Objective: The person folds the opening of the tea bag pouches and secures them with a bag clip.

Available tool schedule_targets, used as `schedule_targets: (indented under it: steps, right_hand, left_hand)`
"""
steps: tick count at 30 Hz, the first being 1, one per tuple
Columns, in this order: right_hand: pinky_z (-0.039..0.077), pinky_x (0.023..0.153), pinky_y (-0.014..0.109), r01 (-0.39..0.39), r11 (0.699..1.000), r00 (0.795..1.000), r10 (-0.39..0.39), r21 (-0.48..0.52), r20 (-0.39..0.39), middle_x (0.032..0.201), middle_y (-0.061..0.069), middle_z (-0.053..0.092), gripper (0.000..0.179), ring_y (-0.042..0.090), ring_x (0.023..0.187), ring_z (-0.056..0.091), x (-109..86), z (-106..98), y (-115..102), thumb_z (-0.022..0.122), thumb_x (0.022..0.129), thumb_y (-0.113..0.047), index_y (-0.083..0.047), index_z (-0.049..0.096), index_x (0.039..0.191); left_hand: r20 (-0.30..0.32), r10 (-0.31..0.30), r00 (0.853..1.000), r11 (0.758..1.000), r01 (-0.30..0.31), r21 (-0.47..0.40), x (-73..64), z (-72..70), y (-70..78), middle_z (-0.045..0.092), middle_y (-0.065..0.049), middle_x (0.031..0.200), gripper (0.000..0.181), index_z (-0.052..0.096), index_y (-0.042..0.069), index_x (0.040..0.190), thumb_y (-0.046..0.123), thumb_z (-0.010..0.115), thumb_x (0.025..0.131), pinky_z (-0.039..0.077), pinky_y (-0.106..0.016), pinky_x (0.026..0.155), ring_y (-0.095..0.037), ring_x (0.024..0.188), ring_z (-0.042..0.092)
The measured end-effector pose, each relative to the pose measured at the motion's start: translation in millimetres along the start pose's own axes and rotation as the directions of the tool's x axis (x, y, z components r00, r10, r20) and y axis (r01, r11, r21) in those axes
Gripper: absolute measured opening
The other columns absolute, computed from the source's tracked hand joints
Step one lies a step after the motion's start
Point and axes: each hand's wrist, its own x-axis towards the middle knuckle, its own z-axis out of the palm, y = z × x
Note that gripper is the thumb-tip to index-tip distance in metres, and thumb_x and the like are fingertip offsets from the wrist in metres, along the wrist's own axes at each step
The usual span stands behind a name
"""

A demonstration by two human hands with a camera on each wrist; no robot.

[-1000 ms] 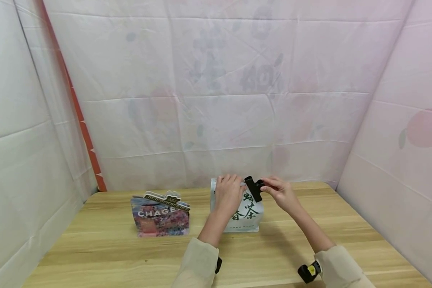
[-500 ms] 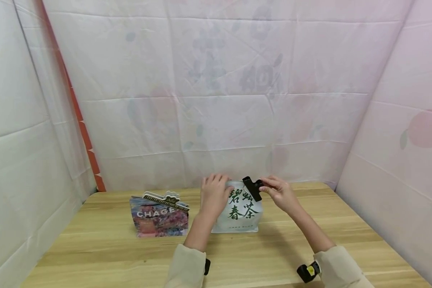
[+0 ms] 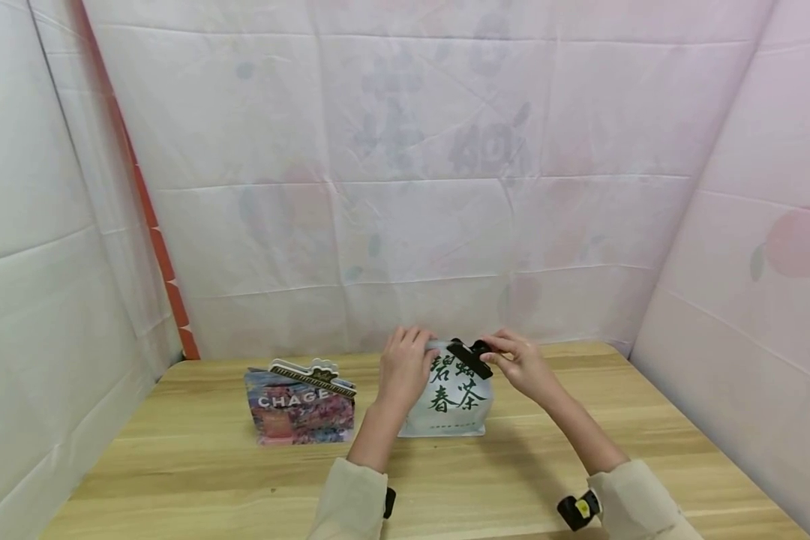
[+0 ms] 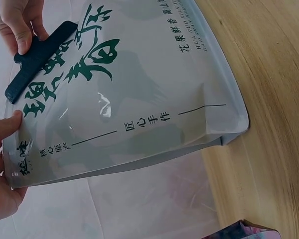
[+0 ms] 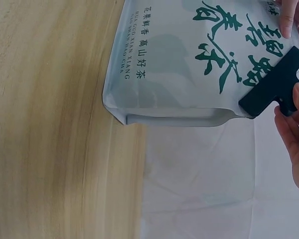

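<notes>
A pale tea bag (image 3: 445,409) with green lettering stands upright on the wooden table. My left hand (image 3: 405,371) pinches its top left corner, thumb on the printed front and fingers behind, as the left wrist view shows. On the top right corner sits a black bulldog clip (image 3: 470,358), slanting across the edge. My right hand (image 3: 521,367) pinches the handles of that clip between thumb and fingers. In the right wrist view the clip (image 5: 273,82) overlaps the bag's upper corner, close to the lettering.
To the left stands a colourful pouch (image 3: 297,420) marked CHAGE, with a decorated clip (image 3: 313,375) slanted over its top. The wooden table (image 3: 196,480) reaches back to a pale cloth backdrop (image 3: 405,225), with cloth walls on both sides.
My left hand has slid left along the bag's top to its left corner, uncovering the lettering. The black clip has shifted slightly left and tilted flatter over the right corner.
</notes>
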Motion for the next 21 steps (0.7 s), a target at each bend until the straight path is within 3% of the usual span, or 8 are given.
schedule_targets:
  steps: [7,11,16,18,21]
  right_hand:
    - [0.052,0.065,0.032,-0.053,0.999,0.997,0.053,-0.009,0.047,0.089,0.005,0.06,0.027,0.021,0.08,0.061,1.6,0,-6,0.07,0.077,0.004,0.006,0.065,0.104]
    - [0.051,0.069,0.037,-0.025,0.992,1.0,0.026,-0.121,0.009,0.089,0.007,0.064,0.023,0.021,0.08,0.062,4.4,2,-12,0.07,0.08,-0.004,0.002,0.066,0.101]
    - [0.048,0.074,0.045,-0.045,0.961,0.999,0.049,-0.271,0.009,0.097,0.01,0.066,0.027,0.028,0.088,0.062,22.2,0,-25,0.066,0.085,-0.019,-0.003,0.066,0.107]
    - [0.047,0.076,0.047,-0.066,0.949,0.996,0.082,-0.31,0.041,0.103,0.011,0.065,0.03,0.031,0.093,0.06,33.3,-2,-30,0.063,0.088,-0.023,-0.004,0.064,0.111]
    - [0.046,0.078,0.048,-0.082,0.935,0.988,0.121,-0.345,0.093,0.109,0.015,0.061,0.031,0.034,0.097,0.057,52.3,-4,-35,0.06,0.09,-0.024,-0.004,0.062,0.114]
  left_hand:
    - [0.027,0.021,0.999,1.0,-0.021,-0.007,-1.6,-2.3,-3.6,0.06,0.003,0.096,0.017,0.063,0.015,0.099,0.024,0.066,0.085,0.042,-0.027,0.082,-0.015,0.087,0.05]
    - [0.095,0.039,0.995,0.998,-0.033,-0.06,0.7,-9.5,-6.6,0.06,0.001,0.099,0.018,0.063,0.013,0.104,0.023,0.061,0.089,0.043,-0.027,0.083,-0.017,0.092,0.052]
    - [0.209,-0.001,0.978,0.982,0.041,-0.184,13.0,-25.7,-18.9,0.059,-0.006,0.104,0.029,0.061,0.006,0.108,0.03,0.049,0.096,0.045,-0.031,0.083,-0.021,0.096,0.055]
    - [0.237,-0.035,0.971,0.982,0.077,-0.171,19.6,-35.2,-27.9,0.059,-0.007,0.106,0.034,0.061,0.005,0.109,0.033,0.047,0.096,0.045,-0.034,0.085,-0.022,0.097,0.055]
    - [0.254,-0.079,0.964,0.992,0.101,-0.075,29.9,-50.6,-44.8,0.058,-0.008,0.108,0.034,0.061,0.005,0.109,0.034,0.048,0.096,0.042,-0.037,0.088,-0.024,0.1,0.054]
